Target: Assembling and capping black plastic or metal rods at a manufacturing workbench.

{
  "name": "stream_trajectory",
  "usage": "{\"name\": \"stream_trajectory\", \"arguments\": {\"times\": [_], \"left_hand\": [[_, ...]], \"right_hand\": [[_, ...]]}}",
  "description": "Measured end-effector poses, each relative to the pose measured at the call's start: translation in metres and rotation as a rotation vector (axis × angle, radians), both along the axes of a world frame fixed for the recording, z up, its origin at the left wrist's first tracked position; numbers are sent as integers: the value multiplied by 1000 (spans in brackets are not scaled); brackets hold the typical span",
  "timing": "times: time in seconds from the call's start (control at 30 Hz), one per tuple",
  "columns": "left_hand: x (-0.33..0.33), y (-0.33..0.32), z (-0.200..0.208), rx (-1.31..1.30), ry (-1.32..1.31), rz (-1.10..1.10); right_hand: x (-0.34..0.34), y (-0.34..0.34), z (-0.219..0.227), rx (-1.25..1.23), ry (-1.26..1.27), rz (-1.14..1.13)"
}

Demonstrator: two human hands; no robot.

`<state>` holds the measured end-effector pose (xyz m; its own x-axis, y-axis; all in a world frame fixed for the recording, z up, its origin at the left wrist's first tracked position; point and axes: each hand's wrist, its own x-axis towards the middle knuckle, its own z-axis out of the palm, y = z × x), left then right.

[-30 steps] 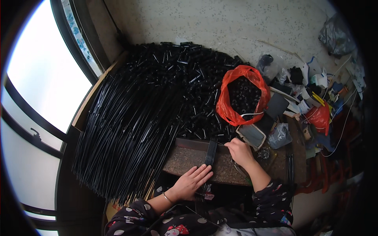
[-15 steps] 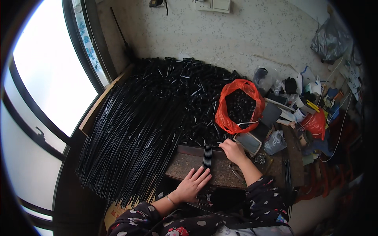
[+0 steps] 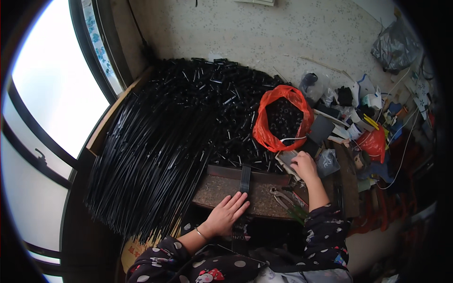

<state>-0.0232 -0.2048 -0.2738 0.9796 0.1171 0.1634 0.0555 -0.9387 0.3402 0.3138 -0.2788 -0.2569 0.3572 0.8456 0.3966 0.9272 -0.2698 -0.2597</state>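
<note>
My left hand [image 3: 225,218] lies flat, fingers stretched, over the near part of a row of thin black rods [image 3: 245,180]. These rods lie side by side on a speckled brown board [image 3: 214,188] and cross a dark raised strip [image 3: 269,177] at its back. Over a shallow grey tray [image 3: 286,158], my right hand [image 3: 306,167] reaches in with bent fingers drawn together. What its fingertips hold, if anything, is hidden. Pliers [image 3: 283,198] with spread handles rest on the board below that hand.
Long black rods [image 3: 146,165] fan out at the left beside a heap of short black tubular pieces [image 3: 222,89]. A red plastic bag [image 3: 262,123] of small black parts stands behind the tray. Clear bags and mixed clutter [image 3: 351,118] crowd the right. A window [image 3: 56,80] is at the left.
My right hand has left the far ends of the rods and moved right to the grey tray. My left hand stays flat on the rods. The view has shifted slightly.
</note>
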Motion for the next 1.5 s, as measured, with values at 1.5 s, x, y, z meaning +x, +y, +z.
{"name": "stream_trajectory", "arguments": {"times": [1.5], "left_hand": [[-8,-11,-5,-22,86,-19]], "right_hand": [[-92,55,-20,-80,316,333]]}}
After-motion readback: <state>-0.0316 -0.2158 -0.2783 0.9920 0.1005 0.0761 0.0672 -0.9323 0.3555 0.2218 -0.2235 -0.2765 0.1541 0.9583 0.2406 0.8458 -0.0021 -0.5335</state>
